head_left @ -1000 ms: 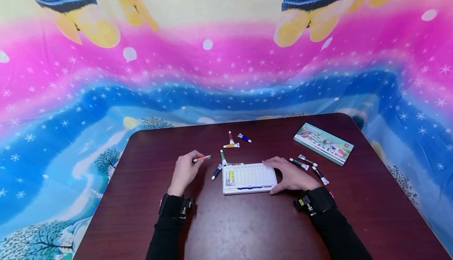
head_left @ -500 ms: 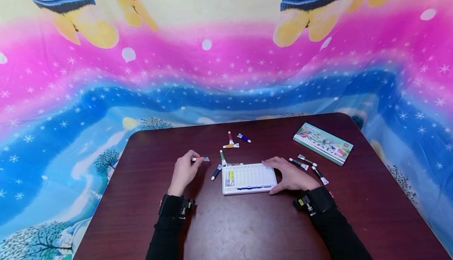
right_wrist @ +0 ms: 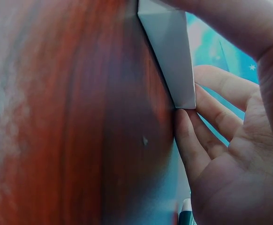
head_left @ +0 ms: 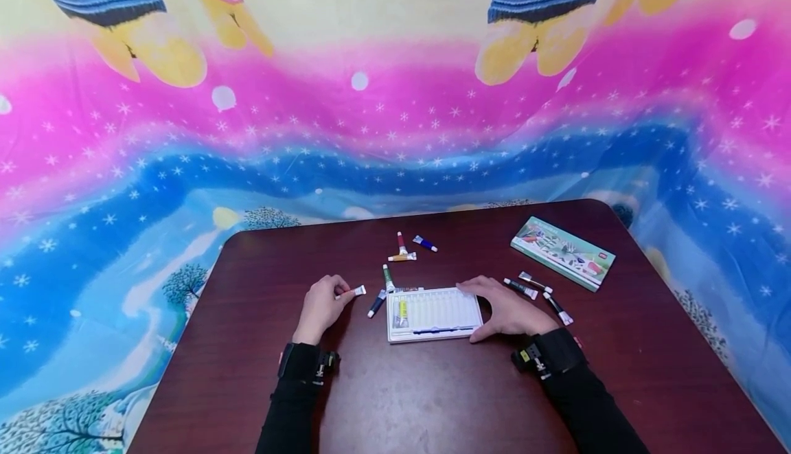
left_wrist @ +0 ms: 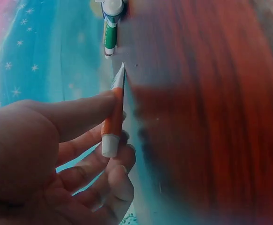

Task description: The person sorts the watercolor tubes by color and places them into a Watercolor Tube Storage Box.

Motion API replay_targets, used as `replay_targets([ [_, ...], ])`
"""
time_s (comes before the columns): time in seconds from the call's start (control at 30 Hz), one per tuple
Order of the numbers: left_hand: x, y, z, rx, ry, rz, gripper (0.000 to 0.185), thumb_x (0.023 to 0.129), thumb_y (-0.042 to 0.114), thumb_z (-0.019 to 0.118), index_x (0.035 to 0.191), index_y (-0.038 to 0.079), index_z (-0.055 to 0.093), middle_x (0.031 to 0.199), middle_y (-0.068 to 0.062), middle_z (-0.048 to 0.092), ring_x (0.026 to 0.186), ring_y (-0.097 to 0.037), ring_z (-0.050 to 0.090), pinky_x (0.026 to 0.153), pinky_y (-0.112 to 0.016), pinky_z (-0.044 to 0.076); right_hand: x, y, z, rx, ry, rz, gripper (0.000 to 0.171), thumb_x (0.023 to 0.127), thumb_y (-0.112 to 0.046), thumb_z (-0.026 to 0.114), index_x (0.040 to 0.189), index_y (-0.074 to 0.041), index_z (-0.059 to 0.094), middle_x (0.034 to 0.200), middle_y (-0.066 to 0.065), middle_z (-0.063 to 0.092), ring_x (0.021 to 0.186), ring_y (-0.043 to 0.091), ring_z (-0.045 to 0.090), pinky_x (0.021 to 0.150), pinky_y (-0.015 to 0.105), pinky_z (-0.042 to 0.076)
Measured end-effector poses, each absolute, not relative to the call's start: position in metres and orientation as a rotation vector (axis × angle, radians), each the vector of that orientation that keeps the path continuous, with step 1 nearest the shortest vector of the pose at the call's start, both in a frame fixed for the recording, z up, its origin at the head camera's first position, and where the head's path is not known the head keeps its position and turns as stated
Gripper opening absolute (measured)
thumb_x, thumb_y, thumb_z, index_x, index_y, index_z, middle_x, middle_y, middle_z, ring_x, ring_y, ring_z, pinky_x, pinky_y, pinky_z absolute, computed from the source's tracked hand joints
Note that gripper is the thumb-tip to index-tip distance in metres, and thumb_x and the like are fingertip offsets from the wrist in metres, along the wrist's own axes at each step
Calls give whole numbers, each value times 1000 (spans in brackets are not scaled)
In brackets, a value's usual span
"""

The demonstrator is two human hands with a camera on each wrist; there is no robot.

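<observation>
My left hand (head_left: 318, 308) pinches a small orange paint tube (left_wrist: 113, 115) between thumb and fingers, left of the white paint tray (head_left: 446, 308). In the left wrist view its white cap faces me and the flat crimped end points away. My right hand (head_left: 511, 308) holds the tray's right end, thumb at the near corner and fingers at the far one. The right wrist view shows fingers against the tray's side wall (right_wrist: 171, 61). Inside the tray, a yellow paint tube (head_left: 404, 313) lies at the left, and a blue paintbrush (head_left: 435, 331) along the front.
A green tube (head_left: 387, 278) and a dark blue one (head_left: 375, 303) lie by the tray's left corner. Behind are red (head_left: 400, 242), ochre (head_left: 402, 257) and blue tubes (head_left: 425, 243). Several dark tubes (head_left: 521, 288) lie right, near a printed box (head_left: 563, 253). A patterned cloth hangs behind.
My left hand has lowered slightly toward me and turned the orange tube, so its crimped end now tilts upward to the right. My right hand stays on the tray.
</observation>
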State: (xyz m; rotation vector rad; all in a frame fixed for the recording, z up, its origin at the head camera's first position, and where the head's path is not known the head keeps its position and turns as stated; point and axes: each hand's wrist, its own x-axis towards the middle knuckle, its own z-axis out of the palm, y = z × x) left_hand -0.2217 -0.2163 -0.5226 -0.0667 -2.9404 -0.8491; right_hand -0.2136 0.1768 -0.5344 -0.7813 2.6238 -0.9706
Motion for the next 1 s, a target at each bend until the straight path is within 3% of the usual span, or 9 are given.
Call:
replay_targets([
  [0.17, -221, -214, -522, -118, -2956, -780, 12, 86, 24, 73, 88, 13, 66, 82, -3, 58, 69, -17, 50, 65, -33, 43, -213, 177, -534, -777, 2626, -967, 96, 64, -48, 86, 146, -24, 42, 140, -3, 43, 125, 19, 41, 99, 45, 41],
  [0.3, -220, -211, -520, -138, -2951, -716, 22, 85, 26, 74, 99, 11, 67, 90, -5, 61, 81, -19, 53, 74, -37, 47, -214, 177, -534, -784, 2623, -978, 96, 64, -48, 86, 146, -23, 43, 139, -3, 43, 124, 19, 41, 99, 46, 41],
  [0.4, -219, -204, -516, -250, -2955, -749, 40, 82, 34, 76, 114, 12, 65, 104, -4, 61, 95, -20, 54, 82, -40, 48, -214, 176, -535, -791, 2622, -978, 96, 64, -48, 86, 145, -24, 43, 139, -3, 43, 124, 19, 41, 99, 46, 41],
  [0.57, -211, -182, -507, -622, -3044, -834, 86, 67, 53, 82, 138, 17, 51, 130, -1, 54, 120, -21, 48, 99, -44, 42, -213, 175, -537, -803, 2620, -977, 95, 64, -49, 85, 145, -24, 43, 138, -3, 44, 123, 19, 41, 98, 46, 42],
  [0.7, -203, -166, -507, -792, -3130, -729, 110, 57, 65, 82, 148, 21, 38, 142, 1, 46, 132, -21, 39, 107, -44, 36, -212, 175, -537, -811, 2621, -980, 95, 65, -48, 85, 145, -22, 43, 139, 0, 44, 123, 21, 42, 98, 47, 42],
  [1.0, -201, -155, -511, -841, -3139, -640, 101, 62, 56, 84, 145, 17, 43, 140, -3, 48, 130, -22, 40, 106, -42, 37, -213, 177, -537, -802, 2612, -979, 94, 65, -47, 86, 145, -25, 42, 140, -3, 43, 126, 19, 40, 100, 46, 41],
])
